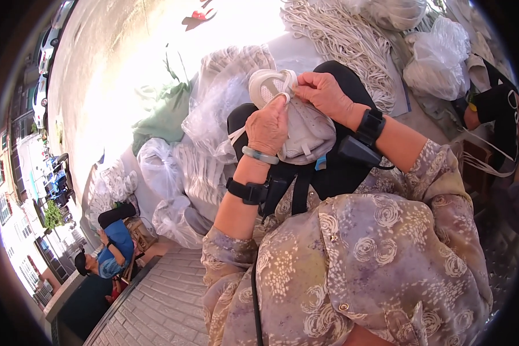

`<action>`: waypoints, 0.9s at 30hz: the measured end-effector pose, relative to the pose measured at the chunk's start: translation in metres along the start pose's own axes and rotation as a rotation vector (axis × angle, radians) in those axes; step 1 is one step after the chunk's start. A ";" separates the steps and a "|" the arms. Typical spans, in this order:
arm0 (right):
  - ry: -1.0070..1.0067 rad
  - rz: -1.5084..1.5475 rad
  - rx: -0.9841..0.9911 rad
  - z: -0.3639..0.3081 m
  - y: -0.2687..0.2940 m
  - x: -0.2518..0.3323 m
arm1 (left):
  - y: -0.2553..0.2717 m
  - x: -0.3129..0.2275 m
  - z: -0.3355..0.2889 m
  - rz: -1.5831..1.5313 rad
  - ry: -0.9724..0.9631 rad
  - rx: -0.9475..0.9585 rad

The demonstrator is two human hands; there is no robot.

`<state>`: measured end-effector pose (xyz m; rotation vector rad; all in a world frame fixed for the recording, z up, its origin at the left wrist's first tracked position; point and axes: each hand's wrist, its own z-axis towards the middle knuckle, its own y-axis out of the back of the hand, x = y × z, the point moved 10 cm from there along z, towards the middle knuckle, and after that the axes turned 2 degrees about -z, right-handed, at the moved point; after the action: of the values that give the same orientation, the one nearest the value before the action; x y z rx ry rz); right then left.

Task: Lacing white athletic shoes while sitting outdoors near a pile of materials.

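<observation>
A pale white and grey shoe upper [308,131] lies across my black-clad lap, its wide rounded end toward me. White shoelace [264,76] loops over its far part. My left hand [267,128] is closed at the upper's left side, thumb and forefinger pinching the lace close to the eyelets. From the right, my right hand [328,97] pinches the lace near the upper's far edge. The two sets of fingertips are a short way apart. A loose lace end sticks out left of my left hand. The exact threading under the fingers is too small to make out.
A heap of white laces [352,46] lies ahead to the right, beside clear plastic bags [441,57]. Stacked pale uppers [197,176], more bags [160,164] and a green sack [164,112] lie leftward. One person [116,245] sits far left; another's black-clad limb [496,104] shows at right.
</observation>
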<state>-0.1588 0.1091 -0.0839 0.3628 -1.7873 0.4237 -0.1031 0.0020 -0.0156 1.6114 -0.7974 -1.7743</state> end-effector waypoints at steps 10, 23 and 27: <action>0.070 -0.195 -0.045 0.000 0.003 0.011 | -0.005 0.009 -0.001 -0.050 0.062 0.013; 0.474 -0.840 0.038 -0.005 -0.021 0.049 | 0.019 0.058 -0.039 -0.992 0.603 -0.140; 0.552 -1.159 0.320 0.002 -0.051 0.053 | 0.036 0.064 -0.055 -1.110 0.645 -0.204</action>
<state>-0.1498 0.0616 -0.0279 1.2687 -0.7541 -0.0464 -0.0521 -0.0722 -0.0328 2.4816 0.7009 -1.6374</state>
